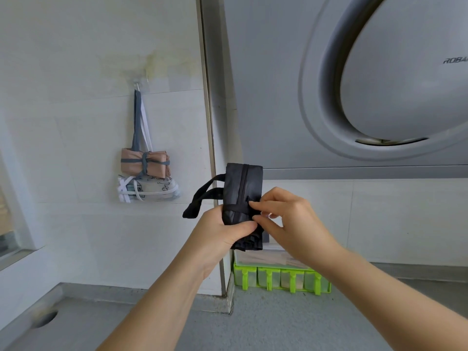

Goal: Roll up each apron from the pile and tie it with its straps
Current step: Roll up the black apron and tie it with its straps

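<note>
At mid-frame the left hand point(222, 230) curls round the black apron roll point(243, 184), held upright in the air. The right hand point(293, 219) pinches its strap point(234, 207) at the roll's right edge. Behind sits a green organizer point(281, 278) – further left, a tan roll point(144, 163) and a white roll point(152, 190) hang on the wall.

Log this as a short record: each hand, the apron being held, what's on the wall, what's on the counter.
left hand: grips the black apron
right hand: pinches the strap wrapped round it
apron state: rolled, held upright, strap crossed over it, loop hanging left
wall hook: tan apron tied with grey straps, white apron below it
counter: green box behind the hands
</note>
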